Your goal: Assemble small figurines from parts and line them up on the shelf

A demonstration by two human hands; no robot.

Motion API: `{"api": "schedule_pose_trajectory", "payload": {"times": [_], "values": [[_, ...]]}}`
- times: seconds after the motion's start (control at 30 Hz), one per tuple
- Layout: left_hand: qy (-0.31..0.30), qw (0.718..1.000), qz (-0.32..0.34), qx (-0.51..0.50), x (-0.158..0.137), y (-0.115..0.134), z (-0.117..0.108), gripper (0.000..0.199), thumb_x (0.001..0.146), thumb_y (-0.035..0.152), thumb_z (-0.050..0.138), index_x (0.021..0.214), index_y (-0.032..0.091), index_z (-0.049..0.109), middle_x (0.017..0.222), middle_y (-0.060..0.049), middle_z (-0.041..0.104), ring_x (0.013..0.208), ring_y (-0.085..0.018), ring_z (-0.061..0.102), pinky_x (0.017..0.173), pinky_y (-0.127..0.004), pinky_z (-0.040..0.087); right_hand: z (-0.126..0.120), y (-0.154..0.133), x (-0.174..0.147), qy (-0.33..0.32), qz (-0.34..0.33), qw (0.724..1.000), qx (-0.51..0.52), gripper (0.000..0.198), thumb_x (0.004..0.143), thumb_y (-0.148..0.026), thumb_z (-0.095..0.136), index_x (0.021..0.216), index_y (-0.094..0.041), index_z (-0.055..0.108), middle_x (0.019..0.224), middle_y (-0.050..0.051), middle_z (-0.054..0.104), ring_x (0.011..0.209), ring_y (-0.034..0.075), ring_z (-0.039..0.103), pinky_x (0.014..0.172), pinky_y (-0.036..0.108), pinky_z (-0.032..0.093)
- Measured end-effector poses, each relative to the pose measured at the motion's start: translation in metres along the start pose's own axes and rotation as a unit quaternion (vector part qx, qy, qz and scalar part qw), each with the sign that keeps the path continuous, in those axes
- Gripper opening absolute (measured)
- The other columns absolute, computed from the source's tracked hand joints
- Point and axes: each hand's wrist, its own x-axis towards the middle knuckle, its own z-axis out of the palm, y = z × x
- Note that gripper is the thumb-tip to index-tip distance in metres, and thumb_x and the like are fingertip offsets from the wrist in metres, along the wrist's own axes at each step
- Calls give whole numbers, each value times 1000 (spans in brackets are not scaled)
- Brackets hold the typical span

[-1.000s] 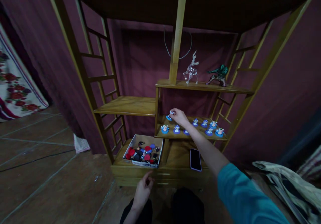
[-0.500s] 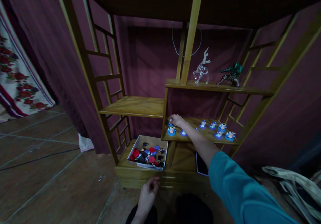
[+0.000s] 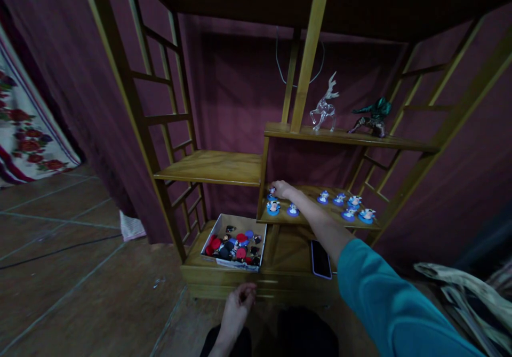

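My right hand reaches onto the lower right shelf, its fingers closed on a small blue-based figurine at the left end. Just in front of it stands another figurine on a blue base, and to the right one on a purple base. Several similar figurines stand toward the shelf's right end. Low in front of the drawers, my left hand is loosely curled, with nothing visible in it. Above it sits an open cardboard box of red, black and blue-based figurines.
The wooden shelf unit has upright posts and lattice sides. On the upper right shelf stand a clear deer figure and a dark green crouching figure. A phone lies right of the box. Folded cloth is at the right.
My right hand stays at the left end of the shelf, with the figurine in its fingers. My forearm has shifted slightly, showing more of the phone. The view has shifted a little.
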Motion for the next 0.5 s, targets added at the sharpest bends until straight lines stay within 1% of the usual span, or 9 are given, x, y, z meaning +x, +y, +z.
{"api": "schedule_pose_trajectory", "payload": {"times": [0.27, 0.4, 0.5], "values": [[-8, 1000, -6, 5, -1, 4, 0, 43, 67, 48, 57, 88, 11, 65, 63, -3, 60, 61, -17, 55, 59, -26, 42, -1, -1, -2, -8, 14, 1000, 10, 32, 69, -23, 62, 100, -22, 63, 99, 5, 66, 87, 15, 60, 65, 17, 40], [-10, 1000, -7, 2, 1, 0, 0, 42, 68, 46, 56, 89, 11, 65, 64, -4, 60, 62, -17, 55, 60, -26, 42, 1, 1, -2, -4, 17, 1000, 23, 32, 69, -23, 61, 101, -23, 63, 99, 4, 66, 88, 16, 60, 65, 17, 41], [-13, 1000, 5, 6, 2, -5, 1, 39, 69, 43, 55, 88, 11, 64, 63, -3, 59, 61, -16, 54, 59, -26, 42, -1, 3, -3, -5, 13, 999, 38, 32, 68, -22, 62, 100, -23, 63, 94, 3, 67, 84, 15, 60, 64, 17, 41]]}}
